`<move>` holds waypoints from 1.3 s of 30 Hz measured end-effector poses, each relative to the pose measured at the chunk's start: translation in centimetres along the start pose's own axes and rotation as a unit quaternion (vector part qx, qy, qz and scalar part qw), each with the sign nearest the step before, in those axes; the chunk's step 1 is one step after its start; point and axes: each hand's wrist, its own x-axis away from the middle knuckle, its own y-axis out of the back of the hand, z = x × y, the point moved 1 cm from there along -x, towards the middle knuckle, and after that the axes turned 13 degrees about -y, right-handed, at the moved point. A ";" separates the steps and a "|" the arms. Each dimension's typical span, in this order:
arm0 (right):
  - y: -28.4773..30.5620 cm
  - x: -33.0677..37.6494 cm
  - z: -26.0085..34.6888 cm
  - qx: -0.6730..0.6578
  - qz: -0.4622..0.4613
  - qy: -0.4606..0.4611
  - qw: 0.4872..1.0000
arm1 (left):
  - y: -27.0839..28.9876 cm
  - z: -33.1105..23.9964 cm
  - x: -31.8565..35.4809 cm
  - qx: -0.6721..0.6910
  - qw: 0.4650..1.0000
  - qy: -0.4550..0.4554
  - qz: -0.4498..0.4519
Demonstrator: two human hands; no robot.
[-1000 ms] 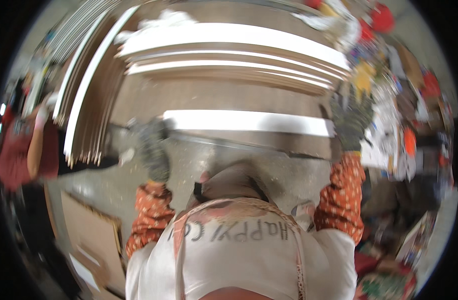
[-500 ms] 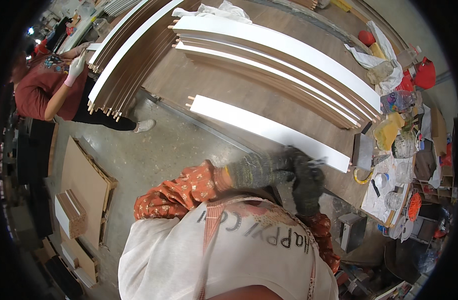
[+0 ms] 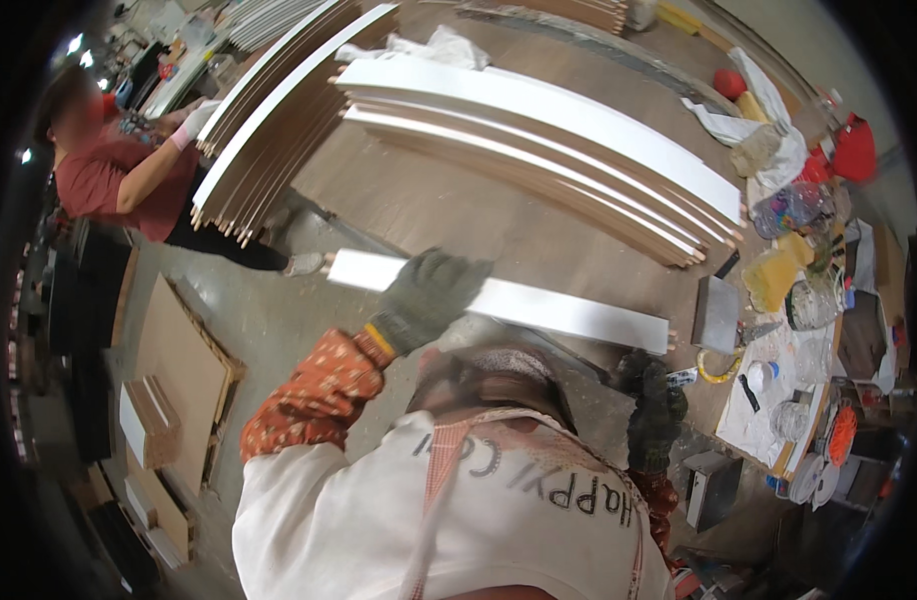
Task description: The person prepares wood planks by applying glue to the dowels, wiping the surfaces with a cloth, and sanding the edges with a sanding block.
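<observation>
A long white board with wooden dowels at its ends lies aslant at the table's near edge, its left end out beyond the table. My left hand, in a grey-green knitted glove, is closed over the board left of its middle, hiding that stretch. Below the board's right end is my right hand in a darker glove. Its fingers are blurred and dark, so what they hold, if anything, does not show. Farther back lies a stack of similar white-faced boards with brown sides and dowels.
Another board stack stands at the left, where a co-worker in a red shirt has gloved hands on it. Along the right are a grey block, a yellow tape roll, bottles and cloths. Brown panels lie on the floor at left.
The board has shifted left and toward me. My left hand has moved from beside my right hand onto the board; my right hand has dropped lower, near its right end.
</observation>
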 end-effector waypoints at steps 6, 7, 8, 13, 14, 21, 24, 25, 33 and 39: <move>3.5 -4.2 4.0 -0.476 0.157 -0.214 0.838 | 7.4 1.0 3.3 0.447 0.868 0.212 0.041; 3.0 -4.5 4.1 -0.489 0.185 -0.212 0.825 | 7.9 1.1 3.7 0.512 0.806 0.290 0.060; 2.6 -4.6 3.9 -0.503 0.216 -0.207 0.811 | 8.2 1.3 3.9 0.572 0.749 0.333 0.029; 1.8 -7.6 6.8 -0.443 0.296 -0.159 0.831 | 10.2 3.1 4.3 0.669 0.594 0.442 -0.068; 1.3 -7.9 7.1 -0.382 0.269 -0.087 0.880 | 10.8 3.5 4.7 0.664 0.587 0.457 -0.075; -2.2 -9.6 10.1 -0.502 0.284 -0.195 0.793 | 11.8 11.3 7.7 0.441 0.769 0.459 -0.063; -3.0 -10.6 12.1 -0.492 0.274 -0.193 0.804 | 11.4 15.4 9.3 0.377 0.828 0.406 -0.083; -3.3 -10.9 12.8 -0.479 0.271 -0.191 0.813 | 11.8 16.9 9.3 0.378 0.831 0.402 -0.070; -8.8 -11.8 17.0 -0.496 0.255 -0.265 0.787 | 11.0 27.7 11.3 0.094 0.938 0.332 -0.003; -12.7 -10.9 18.3 -0.507 0.232 -0.287 0.779 | 9.5 35.0 11.6 0.149 0.945 0.291 0.006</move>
